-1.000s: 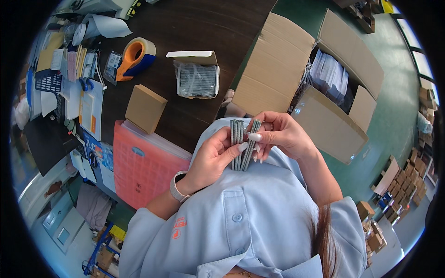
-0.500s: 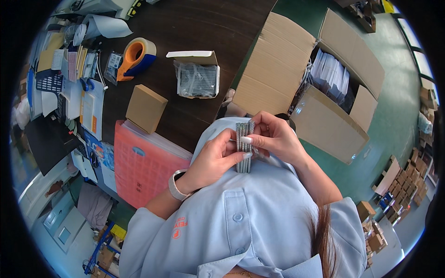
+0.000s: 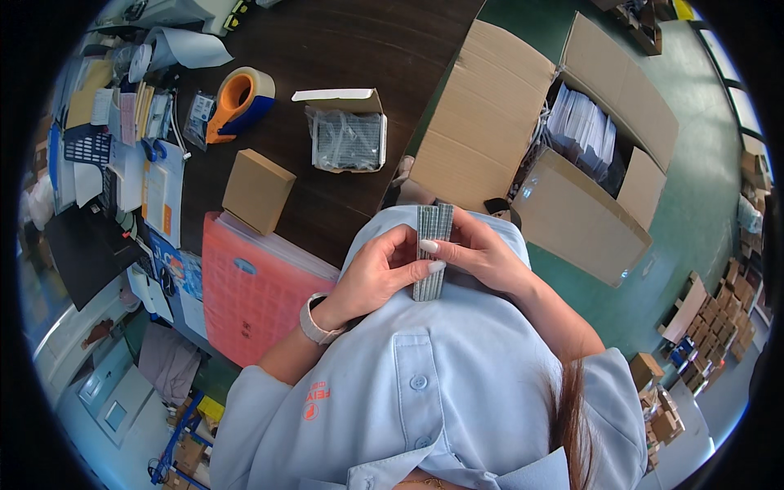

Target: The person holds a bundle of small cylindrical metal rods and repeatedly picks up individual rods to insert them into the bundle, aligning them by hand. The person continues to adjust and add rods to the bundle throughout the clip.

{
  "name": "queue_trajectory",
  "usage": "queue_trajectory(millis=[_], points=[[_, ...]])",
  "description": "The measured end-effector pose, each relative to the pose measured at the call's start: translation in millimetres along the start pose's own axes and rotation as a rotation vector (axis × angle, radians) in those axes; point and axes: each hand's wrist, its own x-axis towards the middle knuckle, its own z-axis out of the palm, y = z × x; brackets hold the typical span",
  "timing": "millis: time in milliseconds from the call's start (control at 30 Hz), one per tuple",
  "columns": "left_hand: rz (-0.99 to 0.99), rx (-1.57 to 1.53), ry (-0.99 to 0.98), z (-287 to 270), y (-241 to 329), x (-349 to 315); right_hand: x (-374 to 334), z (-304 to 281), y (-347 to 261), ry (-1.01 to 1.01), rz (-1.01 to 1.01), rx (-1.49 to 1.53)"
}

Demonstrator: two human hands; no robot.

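Observation:
A stack of thin grey-green boards point(image 3: 427, 282) stands on edge in front of my chest, its layers facing up. My left hand point(image 3: 377, 273) is closed on the stack's left side, with the thumb across its lower part. From the right, my right hand point(image 3: 483, 257) grips it too. That thumb lies across the middle of the stack, and the other fingers are mostly hidden behind it. Toward the upper end, the boards show two groups with a narrow dark gap between them. What exactly the boards are, I cannot tell.
On the dark table stand an open small box point(image 3: 349, 140) of grey pieces under plastic, a closed brown box point(image 3: 258, 189), a tape dispenser point(image 3: 237, 102) and a pink folder point(image 3: 261, 294). A large open carton point(image 3: 563, 200) with white packets is at right.
My right fingers have gone from the stack's upper right corner to behind it. The stack has shifted slightly away from me, and its upper end is more exposed.

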Motion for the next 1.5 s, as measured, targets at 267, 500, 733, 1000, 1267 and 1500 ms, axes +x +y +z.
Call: queue_trajectory(millis=[267,500,733,1000,1267,1500], points=[[0.06,-0.105,0.047,2,1,-5,-3,-1,-1,-0.009,0.008,0.034],[0.106,0.092,0.09,11,12,-4,-5,8,-14,0.055,0.029,-0.066],[0.081,0.049,-0.061,-5,10,-8,-10,11,-21,0.1,0.01,-0.053],[0.076,0.108,-0.101,-9,14,-10,-11,13,-21,0.08,-0.032,-0.051],[0.06,0.171,-0.145,-13,24,-13,-13,13,-25,0.086,-0.053,-0.158],[0.102,0.118,-0.076,-9,22,-14,-15,13,-24,0.061,-0.014,-0.097]])
